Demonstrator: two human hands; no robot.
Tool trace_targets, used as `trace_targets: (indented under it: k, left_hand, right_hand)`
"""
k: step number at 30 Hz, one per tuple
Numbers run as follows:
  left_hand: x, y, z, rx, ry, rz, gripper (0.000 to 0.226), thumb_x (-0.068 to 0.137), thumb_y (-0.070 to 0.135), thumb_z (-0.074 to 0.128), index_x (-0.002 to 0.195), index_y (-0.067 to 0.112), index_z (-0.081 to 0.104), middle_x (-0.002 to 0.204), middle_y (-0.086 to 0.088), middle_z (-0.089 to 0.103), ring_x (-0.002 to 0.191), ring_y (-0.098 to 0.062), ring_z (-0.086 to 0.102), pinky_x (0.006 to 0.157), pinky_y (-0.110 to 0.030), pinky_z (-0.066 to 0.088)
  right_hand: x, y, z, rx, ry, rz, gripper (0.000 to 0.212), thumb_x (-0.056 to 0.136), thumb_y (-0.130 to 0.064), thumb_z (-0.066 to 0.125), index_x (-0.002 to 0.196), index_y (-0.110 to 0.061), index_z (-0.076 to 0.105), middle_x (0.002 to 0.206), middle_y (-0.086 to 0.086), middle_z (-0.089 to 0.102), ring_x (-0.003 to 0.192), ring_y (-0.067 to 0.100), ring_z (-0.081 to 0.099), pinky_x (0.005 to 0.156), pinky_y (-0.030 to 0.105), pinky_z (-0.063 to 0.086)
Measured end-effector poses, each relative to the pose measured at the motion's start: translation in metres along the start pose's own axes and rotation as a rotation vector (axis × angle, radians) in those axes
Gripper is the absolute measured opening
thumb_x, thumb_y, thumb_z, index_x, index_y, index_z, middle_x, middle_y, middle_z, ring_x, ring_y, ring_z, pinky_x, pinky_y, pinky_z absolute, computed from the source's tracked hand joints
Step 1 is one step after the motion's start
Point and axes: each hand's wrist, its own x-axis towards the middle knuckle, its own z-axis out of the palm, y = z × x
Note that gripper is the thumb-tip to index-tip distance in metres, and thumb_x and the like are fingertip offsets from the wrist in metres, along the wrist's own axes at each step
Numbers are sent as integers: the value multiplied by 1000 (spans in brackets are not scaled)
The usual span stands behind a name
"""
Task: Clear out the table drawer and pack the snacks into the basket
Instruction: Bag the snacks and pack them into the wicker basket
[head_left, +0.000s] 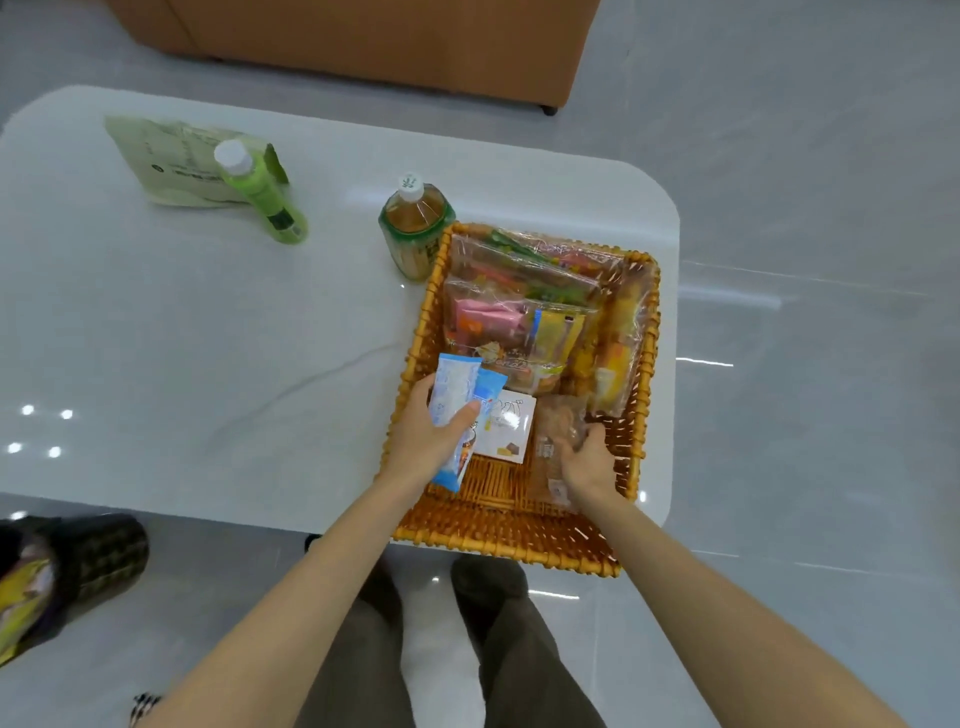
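An orange wicker basket (514, 540) stands on the white table (208, 338) at its near right corner. Several clear bags of colourful snacks (514, 312) fill its far half. My left hand (431, 436) grips blue snack packets (460, 400) over the basket's near left part. A white packet (506, 426) lies flat beneath them. My right hand (584, 460) holds a clear bag of brown snacks (558, 431) at the basket's near right. The drawer is not in view.
A tea bottle (415, 228) stands against the basket's far left corner. A green bottle (260, 192) and a pale green pouch (171, 161) are at the table's far left. A dark bin (78, 566) sits on the floor at left; an orange sofa (389, 36) lies beyond.
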Motion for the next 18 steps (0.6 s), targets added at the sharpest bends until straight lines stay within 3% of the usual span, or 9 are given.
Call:
trace_targets:
  k: [3, 9, 13, 18]
  left_hand:
    - [9, -8, 4, 36, 33, 28, 59, 89, 38, 62, 139, 24, 35, 135, 1, 50, 94, -10, 58, 59, -12, 47]
    - [17, -26, 8, 94, 16, 39, 60, 89, 38, 62, 140, 23, 35, 138, -1, 51, 94, -9, 57, 61, -11, 47]
    - [10, -29, 9, 116, 0, 31, 58, 89, 37, 63, 140, 25, 36, 138, 1, 50, 95, -10, 56, 57, -10, 46]
    - [6, -30, 4, 171, -99, 102, 61, 85, 36, 69, 137, 26, 40, 135, 2, 53, 101, -11, 60, 62, -10, 48]
  right_hand:
    - [15, 5, 10, 129, -61, 70, 47, 98, -31, 52, 138, -11, 37, 136, 13, 51, 123, 33, 52, 96, 43, 49]
    - [36, 22, 12, 5, -258, 131, 47, 99, -28, 50, 140, -5, 40, 133, 16, 55, 118, 33, 55, 98, 43, 48]
    - [32, 22, 4, -201, -75, -72, 38, 99, -20, 48, 132, -2, 38, 130, 19, 56, 116, 36, 56, 94, 41, 47]
    - [6, 24, 2, -201, 74, -324, 41, 99, -13, 46, 140, -11, 41, 144, 10, 45, 128, 26, 47, 107, 37, 40]
